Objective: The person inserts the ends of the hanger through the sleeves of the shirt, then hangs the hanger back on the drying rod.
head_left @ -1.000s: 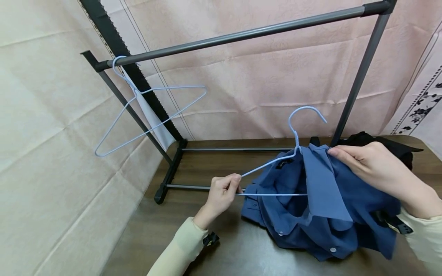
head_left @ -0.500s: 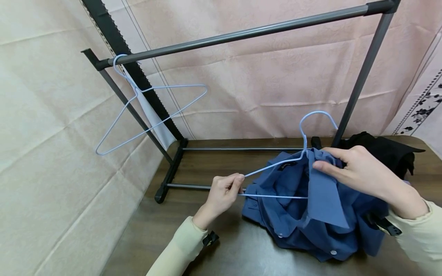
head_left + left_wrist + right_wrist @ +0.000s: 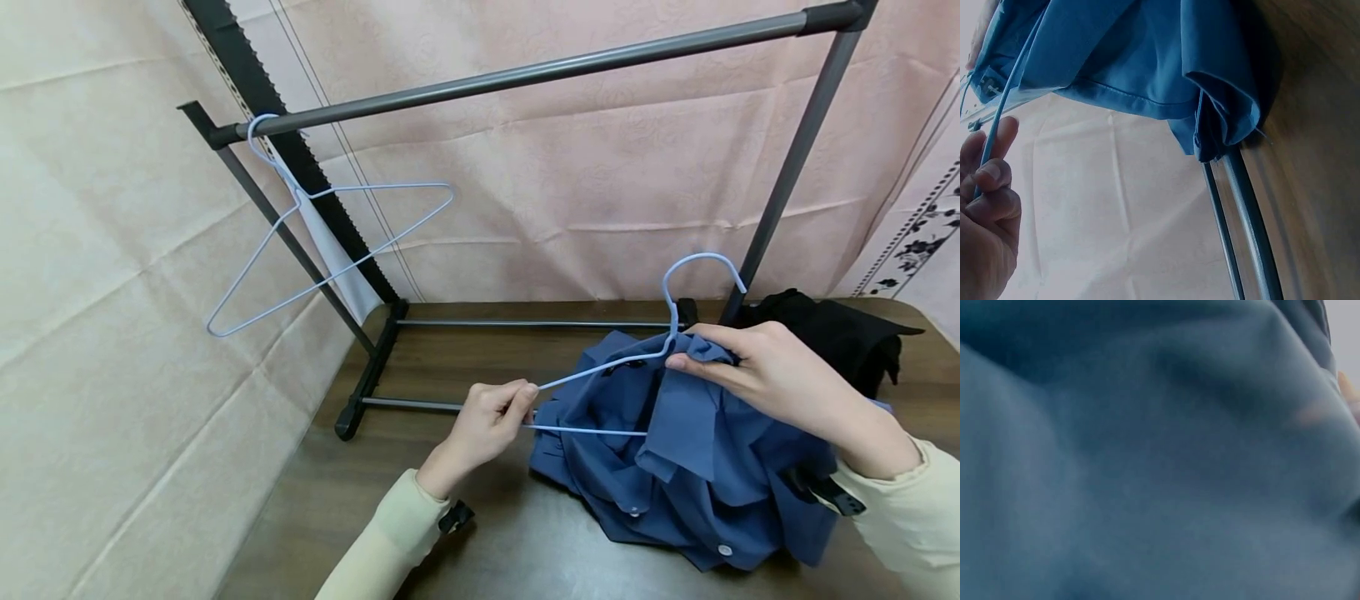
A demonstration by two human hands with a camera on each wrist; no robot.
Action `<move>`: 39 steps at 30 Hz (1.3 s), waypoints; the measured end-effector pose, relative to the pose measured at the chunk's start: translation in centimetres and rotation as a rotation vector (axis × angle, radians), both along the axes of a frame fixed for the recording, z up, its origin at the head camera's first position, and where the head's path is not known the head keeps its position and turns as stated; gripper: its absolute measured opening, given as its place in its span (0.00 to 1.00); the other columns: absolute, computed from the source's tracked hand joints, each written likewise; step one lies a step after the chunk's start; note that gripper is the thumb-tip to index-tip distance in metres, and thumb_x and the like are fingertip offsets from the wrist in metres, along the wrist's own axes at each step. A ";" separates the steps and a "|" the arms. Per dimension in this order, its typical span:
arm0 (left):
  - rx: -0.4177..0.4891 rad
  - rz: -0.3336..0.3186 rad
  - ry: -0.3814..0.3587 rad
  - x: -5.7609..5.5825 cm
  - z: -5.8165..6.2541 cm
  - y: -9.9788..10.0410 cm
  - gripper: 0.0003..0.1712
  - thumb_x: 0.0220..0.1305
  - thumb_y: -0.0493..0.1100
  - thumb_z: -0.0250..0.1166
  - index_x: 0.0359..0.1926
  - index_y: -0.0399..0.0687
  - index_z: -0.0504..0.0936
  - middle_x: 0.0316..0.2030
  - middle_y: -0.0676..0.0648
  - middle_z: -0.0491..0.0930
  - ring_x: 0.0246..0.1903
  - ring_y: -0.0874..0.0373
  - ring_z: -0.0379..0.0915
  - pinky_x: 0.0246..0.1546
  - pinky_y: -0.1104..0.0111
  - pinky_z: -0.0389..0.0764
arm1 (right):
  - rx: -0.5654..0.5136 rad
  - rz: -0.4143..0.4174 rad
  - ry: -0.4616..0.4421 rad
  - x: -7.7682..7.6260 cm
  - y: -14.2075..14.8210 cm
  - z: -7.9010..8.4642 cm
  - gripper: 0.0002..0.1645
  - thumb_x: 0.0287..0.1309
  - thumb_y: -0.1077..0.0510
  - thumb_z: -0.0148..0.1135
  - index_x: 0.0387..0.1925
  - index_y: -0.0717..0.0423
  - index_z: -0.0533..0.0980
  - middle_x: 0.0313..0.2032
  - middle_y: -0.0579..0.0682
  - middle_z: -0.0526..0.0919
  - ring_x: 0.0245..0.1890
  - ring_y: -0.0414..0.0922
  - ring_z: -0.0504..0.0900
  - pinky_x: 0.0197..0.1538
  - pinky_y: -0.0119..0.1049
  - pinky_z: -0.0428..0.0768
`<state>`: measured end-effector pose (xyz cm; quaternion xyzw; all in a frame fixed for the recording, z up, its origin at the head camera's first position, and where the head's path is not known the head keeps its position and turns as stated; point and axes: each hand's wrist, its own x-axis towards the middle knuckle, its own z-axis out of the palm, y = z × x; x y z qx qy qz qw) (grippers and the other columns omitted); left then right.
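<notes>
My left hand (image 3: 491, 421) grips the left end of a light blue wire hanger (image 3: 600, 367), whose right part goes inside a blue button-up shirt (image 3: 675, 492). The hanger's hook sticks up out of the collar, close to the rack's right post. With thumb and fingers my right hand (image 3: 795, 387) pinches the shirt's collar, just right of the hook's base. In the left wrist view, curled fingers (image 3: 994, 175) hold the hanger wire, and the shirt hangs above. Blurred shirt cloth (image 3: 1160, 462) fills most of the right wrist view.
A dark metal clothes rack (image 3: 540, 73) stands on the wooden table (image 3: 300, 517). A second light blue hanger (image 3: 375, 250) hangs from its bar at the left. Black cloth (image 3: 832, 333) lies behind the right hand. Pink curtain (image 3: 600, 167) covers the back.
The hanger has moved right and slightly down, its hook nearing the right post. My right hand has shifted left along the collar towards the hook, and the collar is now more bunched.
</notes>
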<state>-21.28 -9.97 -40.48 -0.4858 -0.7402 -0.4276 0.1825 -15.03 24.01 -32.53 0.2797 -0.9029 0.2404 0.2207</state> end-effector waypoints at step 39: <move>-0.101 0.090 -0.572 1.3 1.3 4.0 0.39 0.67 0.69 0.61 0.69 0.51 0.71 0.53 0.50 0.82 0.48 0.63 0.78 0.43 0.68 0.81 | -0.687 -0.181 0.462 -0.2 -2.4 2.1 0.33 0.62 0.41 0.69 0.27 0.72 0.78 0.15 0.40 0.58 0.17 0.27 0.56 0.24 0.24 0.50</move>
